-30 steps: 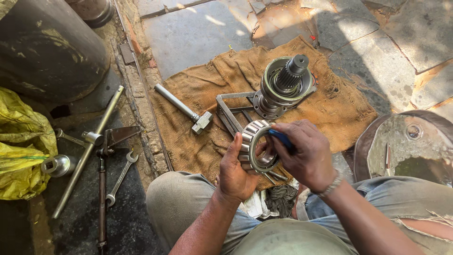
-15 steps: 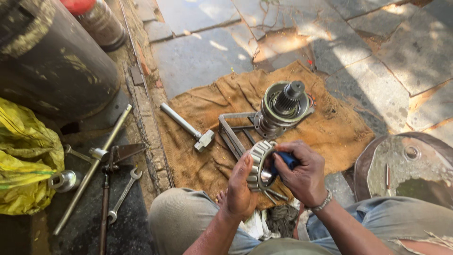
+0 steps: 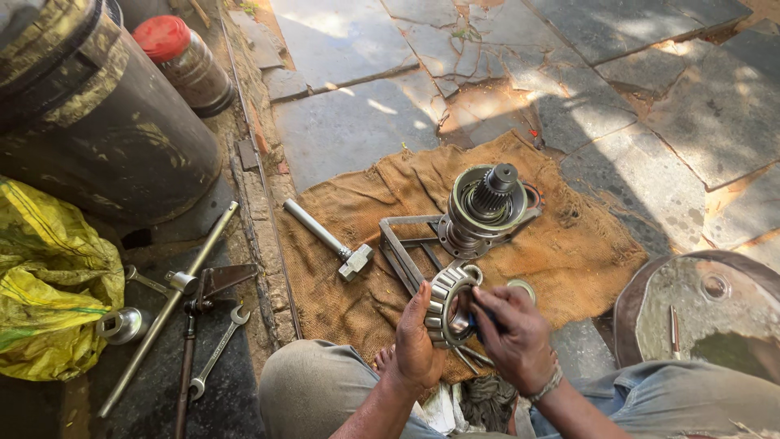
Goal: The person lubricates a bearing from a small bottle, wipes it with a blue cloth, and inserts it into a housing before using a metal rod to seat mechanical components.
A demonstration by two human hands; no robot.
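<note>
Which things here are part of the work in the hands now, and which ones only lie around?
In use:
- roller bearing, held by left hand
- blue tool, in right hand, at the bearing
- splined shaft housing on burlap

Lying about:
- hammer
- spanner
- long bar
- yellow bag
- red-capped jar
- drum

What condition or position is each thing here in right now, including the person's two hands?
Left hand: gripping the bearing's rim.
Right hand: pressing a blue tool into the bearing.
Roller bearing: held on edge above the cloth.
Splined shaft hub: standing upright on the burlap cloth.
Hammer: lying flat on the cloth.
Red-capped jar: capped.
Spanner: lying on the ground.
</note>
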